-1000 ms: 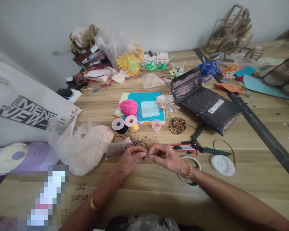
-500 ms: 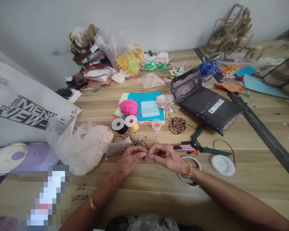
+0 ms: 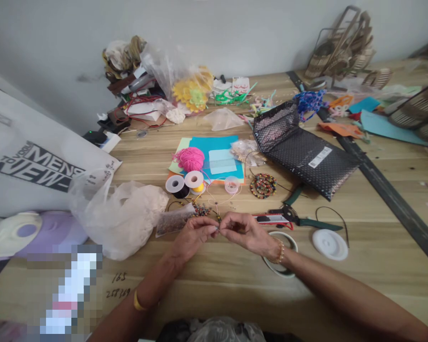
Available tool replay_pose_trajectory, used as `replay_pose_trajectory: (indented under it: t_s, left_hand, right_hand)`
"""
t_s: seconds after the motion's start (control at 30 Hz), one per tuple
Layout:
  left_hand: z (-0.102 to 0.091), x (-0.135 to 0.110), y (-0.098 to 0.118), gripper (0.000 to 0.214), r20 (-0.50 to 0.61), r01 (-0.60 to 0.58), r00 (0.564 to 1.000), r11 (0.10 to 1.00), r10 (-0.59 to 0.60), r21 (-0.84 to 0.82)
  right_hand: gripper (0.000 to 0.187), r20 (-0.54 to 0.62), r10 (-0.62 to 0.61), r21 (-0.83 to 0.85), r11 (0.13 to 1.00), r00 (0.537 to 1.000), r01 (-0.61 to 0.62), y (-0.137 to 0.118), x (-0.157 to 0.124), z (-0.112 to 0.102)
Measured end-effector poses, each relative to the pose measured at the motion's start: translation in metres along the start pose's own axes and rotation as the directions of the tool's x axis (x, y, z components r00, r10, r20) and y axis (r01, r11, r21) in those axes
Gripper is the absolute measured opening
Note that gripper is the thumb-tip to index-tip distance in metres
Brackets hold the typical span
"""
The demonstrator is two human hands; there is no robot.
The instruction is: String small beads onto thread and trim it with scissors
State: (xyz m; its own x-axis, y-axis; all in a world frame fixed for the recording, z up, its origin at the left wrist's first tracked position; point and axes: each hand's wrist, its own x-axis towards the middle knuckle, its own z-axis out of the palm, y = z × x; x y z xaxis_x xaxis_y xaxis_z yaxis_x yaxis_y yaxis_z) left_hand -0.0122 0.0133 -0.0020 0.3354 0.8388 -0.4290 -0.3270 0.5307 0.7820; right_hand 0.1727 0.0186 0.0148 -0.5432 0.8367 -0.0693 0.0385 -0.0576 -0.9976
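Observation:
My left hand (image 3: 192, 236) and my right hand (image 3: 243, 230) meet fingertip to fingertip low over the wooden table (image 3: 378, 209). Both are pinched shut on a thin cord with small beads (image 3: 217, 219) that runs up toward the spools. A pile of loose beads (image 3: 200, 209) lies just beyond my left hand, beside a small clear bag of beads (image 3: 173, 219). A coiled string of coloured beads (image 3: 263, 185) rests farther right. What sits right at the fingertips is too small to make out.
Green-handled pliers (image 3: 299, 219) and a red cutter (image 3: 273, 219) lie right of my hands, with a white lid (image 3: 330, 244) beyond. Thread spools (image 3: 184, 183), pink yarn (image 3: 190, 158), coloured paper (image 3: 217, 159), a black mailer bag (image 3: 306, 152) and a white plastic bag (image 3: 123, 216) crowd the table.

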Motion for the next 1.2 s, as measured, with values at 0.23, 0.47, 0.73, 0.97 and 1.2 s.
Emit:
replay_pose_trajectory:
  t_s: [0.23, 0.47, 0.73, 0.97, 1.2]
  left_hand:
    - [0.0037, -0.0015, 0.0033, 0.017, 0.001, -0.003, 1.000, 1.000, 0.003, -0.011]
    - [0.0018, -0.0001, 0.0015, 0.019, -0.005, 0.007, 1.000, 1.000, -0.007, -0.019]
    - [0.0036, -0.0007, 0.0028, 0.018, -0.011, -0.011, 1.000, 1.000, 0.010, -0.024]
    - [-0.0006, 0.0009, -0.0005, 0.019, -0.003, -0.038, 0.999, 0.999, 0.038, 0.036]
    - [0.0018, 0.0011, 0.0026, 0.016, -0.021, -0.085, 0.996, 0.989, 0.088, 0.118]
  right_hand:
    - [0.028, -0.006, -0.009, 0.001, 1.000, 1.000, 0.009, 0.0041, 0.0009, 0.0002]
    - [0.027, -0.001, -0.010, 0.001, 1.000, 1.000, 0.010, 0.0045, 0.0005, 0.0004]
    - [0.028, 0.017, -0.022, 0.018, 1.000, 1.000, 0.022, 0.0040, 0.0004, 0.0005]
    - [0.028, 0.021, -0.013, 0.013, 1.000, 1.000, 0.013, 0.0039, 0.0004, -0.0003]
    - [0.025, 0.030, -0.002, 0.050, 0.999, 1.000, 0.001, 0.0036, 0.0005, 0.0000]
